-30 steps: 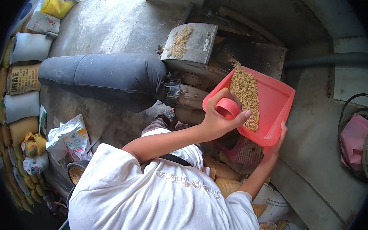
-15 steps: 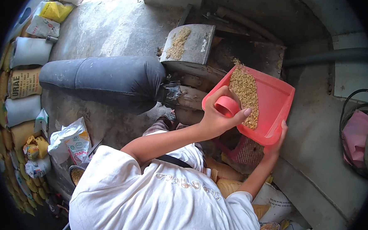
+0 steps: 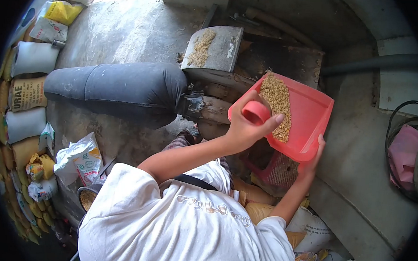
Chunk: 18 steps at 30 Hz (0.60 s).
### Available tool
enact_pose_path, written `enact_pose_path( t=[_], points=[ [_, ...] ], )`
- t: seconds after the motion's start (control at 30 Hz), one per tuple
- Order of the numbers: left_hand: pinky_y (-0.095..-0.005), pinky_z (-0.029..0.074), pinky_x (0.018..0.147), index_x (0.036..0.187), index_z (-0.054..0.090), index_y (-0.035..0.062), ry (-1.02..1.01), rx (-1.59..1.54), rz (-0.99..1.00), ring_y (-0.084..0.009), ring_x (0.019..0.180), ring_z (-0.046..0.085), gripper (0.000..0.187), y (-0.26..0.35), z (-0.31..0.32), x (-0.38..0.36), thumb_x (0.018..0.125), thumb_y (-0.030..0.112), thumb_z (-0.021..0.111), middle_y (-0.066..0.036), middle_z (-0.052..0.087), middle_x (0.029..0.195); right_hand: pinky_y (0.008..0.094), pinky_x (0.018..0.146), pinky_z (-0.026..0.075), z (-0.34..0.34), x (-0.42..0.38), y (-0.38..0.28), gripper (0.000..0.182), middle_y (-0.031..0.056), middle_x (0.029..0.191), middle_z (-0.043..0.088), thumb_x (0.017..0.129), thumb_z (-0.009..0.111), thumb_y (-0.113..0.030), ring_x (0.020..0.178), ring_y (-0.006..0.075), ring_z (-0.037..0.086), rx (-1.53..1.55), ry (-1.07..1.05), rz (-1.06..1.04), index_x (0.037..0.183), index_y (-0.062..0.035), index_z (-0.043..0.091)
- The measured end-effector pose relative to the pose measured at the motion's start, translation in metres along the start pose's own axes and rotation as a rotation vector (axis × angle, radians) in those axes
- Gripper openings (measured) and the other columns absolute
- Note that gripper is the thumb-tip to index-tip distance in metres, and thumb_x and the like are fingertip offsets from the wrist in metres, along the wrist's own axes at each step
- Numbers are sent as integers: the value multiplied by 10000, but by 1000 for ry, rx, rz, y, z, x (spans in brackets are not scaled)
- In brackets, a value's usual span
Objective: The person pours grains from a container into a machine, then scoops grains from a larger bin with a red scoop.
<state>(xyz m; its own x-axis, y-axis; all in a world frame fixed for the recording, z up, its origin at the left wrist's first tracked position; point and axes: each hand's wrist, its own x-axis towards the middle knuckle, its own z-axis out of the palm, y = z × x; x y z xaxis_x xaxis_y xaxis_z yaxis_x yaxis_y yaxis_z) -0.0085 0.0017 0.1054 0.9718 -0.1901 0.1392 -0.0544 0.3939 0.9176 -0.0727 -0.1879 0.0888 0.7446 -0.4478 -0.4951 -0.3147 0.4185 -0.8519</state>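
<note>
A red plastic dustpan (image 3: 309,119) is held up in front of me, with a band of straw-coloured grain (image 3: 277,103) along its left side. My left hand (image 3: 251,121) is closed around the dustpan's round hollow handle, its thumb pointing over the pan. At the near right corner, my right hand (image 3: 312,157) grips the rim, and part of its fingers is hidden by the pan. Under the dustpan sits a reddish slatted crate or basket (image 3: 278,169), partly covered. Beyond the pan stands a worn machine housing (image 3: 218,48) with grain scattered on its curved top.
A long dark cloth sleeve (image 3: 116,92) stretches left from the machine. Stacked sacks (image 3: 29,95) line the left wall. A white printed bag (image 3: 84,162) and a container of grain (image 3: 87,197) stand by my left side. Coiled black cable (image 3: 390,144) hangs at right.
The dustpan has shifted very slightly left with both hands. The grain's near end lies a little farther up the pan. Both hands keep their hold.
</note>
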Motion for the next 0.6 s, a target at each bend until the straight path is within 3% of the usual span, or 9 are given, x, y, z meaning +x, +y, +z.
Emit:
enact_pose_path(
  t=[0.57,0.6],
  points=[
    [-271,423,558,680,356,45,35,65,64,-129,601,506,250,-2,-4,-3,681,27,605,-68,473,642,326,873,308,1,-2,-1,546,95,1143,408,783,342,-414,1049,208,400,-33,-8,-5,1163,-21,339],
    [-270,421,559,683,356,43,28,-41,-19,-118,594,494,248,-1,-2,-9,684,28,604,-69,475,646,326,873,308,-3,-1,1,547,94,1143,408,783,342,-414,1050,207,400,-10,-29,-13,1164,-23,337]
  ],
)
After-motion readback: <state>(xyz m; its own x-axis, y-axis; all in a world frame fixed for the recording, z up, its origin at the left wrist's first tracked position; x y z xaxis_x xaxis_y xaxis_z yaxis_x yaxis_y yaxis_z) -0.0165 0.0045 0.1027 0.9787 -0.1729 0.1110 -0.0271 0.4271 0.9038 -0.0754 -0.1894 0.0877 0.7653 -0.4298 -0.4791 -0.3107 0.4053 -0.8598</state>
